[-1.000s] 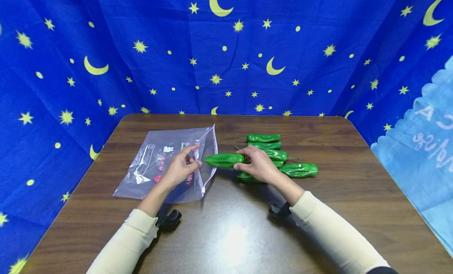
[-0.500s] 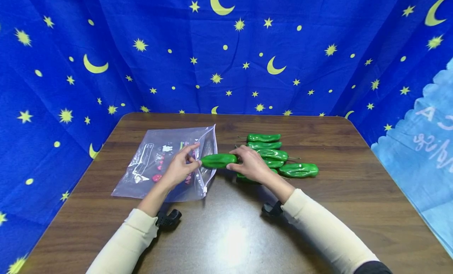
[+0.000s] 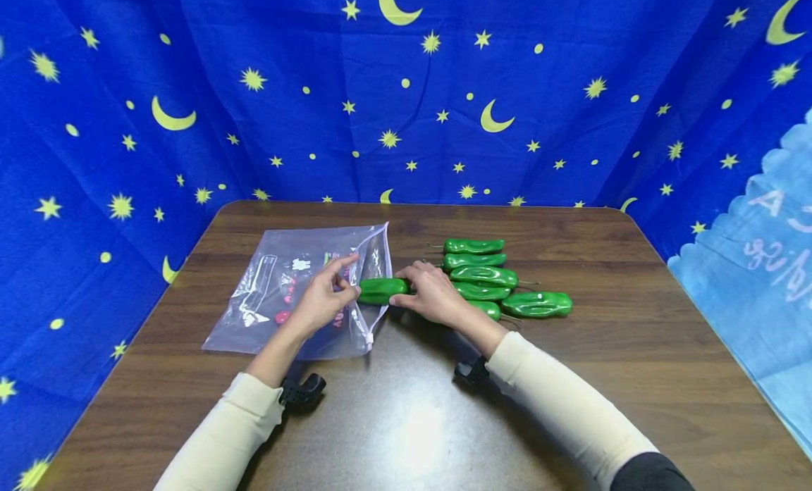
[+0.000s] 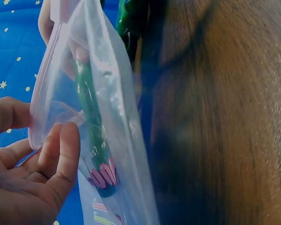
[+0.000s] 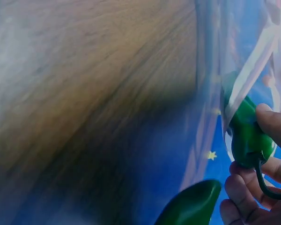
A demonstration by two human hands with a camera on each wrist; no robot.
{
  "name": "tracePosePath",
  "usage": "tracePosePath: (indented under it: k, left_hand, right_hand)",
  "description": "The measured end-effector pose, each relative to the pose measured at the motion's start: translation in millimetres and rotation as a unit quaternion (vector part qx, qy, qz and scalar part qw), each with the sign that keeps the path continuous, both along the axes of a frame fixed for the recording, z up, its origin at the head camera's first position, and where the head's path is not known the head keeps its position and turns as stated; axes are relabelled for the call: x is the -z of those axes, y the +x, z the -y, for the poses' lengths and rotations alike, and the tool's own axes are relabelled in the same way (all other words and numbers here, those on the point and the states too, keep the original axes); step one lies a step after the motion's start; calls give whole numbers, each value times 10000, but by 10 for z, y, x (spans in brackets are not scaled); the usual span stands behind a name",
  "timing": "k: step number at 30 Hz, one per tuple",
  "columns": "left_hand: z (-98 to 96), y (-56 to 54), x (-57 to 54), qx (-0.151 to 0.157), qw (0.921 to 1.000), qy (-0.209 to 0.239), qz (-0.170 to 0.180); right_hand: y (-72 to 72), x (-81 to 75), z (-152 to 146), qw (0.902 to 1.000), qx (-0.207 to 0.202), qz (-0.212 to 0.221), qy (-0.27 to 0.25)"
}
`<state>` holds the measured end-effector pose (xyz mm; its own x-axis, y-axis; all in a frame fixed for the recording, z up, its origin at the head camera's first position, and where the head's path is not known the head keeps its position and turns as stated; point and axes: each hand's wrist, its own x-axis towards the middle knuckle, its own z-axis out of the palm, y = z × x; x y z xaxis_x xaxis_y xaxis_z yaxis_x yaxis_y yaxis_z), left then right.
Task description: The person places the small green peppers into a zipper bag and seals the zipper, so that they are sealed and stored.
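A clear zip bag (image 3: pixel 254 265) with printed figures lies flat on the table, its mouth facing right. My left hand (image 3: pixel 320 302) pinches the upper layer near that mouth, holding it up. My right hand (image 3: pixel 431 291) grips a green pepper (image 3: pixel 383 291) by its stem end. The front of this pepper is inside the bag, seen through the plastic in the left wrist view, where the pepper (image 4: pixel 90 101) points deeper in. In the right wrist view the thumb and fingers lie around the pepper's (image 5: pixel 248 140) stem end, with the curved stem showing.
Several more green peppers (image 3: pixel 485 275) lie in a group just right of my right hand, one pepper (image 3: pixel 538 305) farther out. The white zip slider (image 3: pixel 369 338) sits at the near corner of the bag's mouth. A star-patterned blue cloth (image 3: pixel 406 125) hangs behind the brown table (image 3: pixel 539 385).
My right hand has moved left, carrying the pepper from outside the mouth partly into the bag. The left hand has stayed in place on the bag.
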<state>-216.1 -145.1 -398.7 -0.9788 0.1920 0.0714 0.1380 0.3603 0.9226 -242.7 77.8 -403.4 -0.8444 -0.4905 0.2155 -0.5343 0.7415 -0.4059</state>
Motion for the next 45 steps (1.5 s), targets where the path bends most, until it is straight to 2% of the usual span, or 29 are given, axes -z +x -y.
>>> tracePosePath:
  k: [10,13,17,20,24,27,37,45]
  left_hand:
    - [25,11,-60,-71,9999,13,-129]
    - [17,39,-124,-123,9998,-33,-145]
    - [-14,112,-263,-157,9997,-86,-171]
    - [1,88,-218,-175,9994,-106,-291]
    - [-10,117,-260,-244,9991,-137,-331]
    - [-43,187,-387,-275,9992,-165,-240]
    - [-17,173,-361,-375,9987,-280,-201]
    - [60,-4,-108,-381,9983,-314,-299]
  right_hand:
    - [-40,57,155,9997,-161,-16,180]
    - [-56,72,182,9997,-175,-12,190]
    - [-80,81,196,9996,-182,-15,218]
    - [-86,75,191,9997,-152,15,206]
    - [-90,51,174,9997,-102,107,191]
    - [-84,25,146,9997,-67,151,156]
    - [13,-139,-137,9998,94,138,-100]
    - [129,-176,-433,9991,251,202,-283]
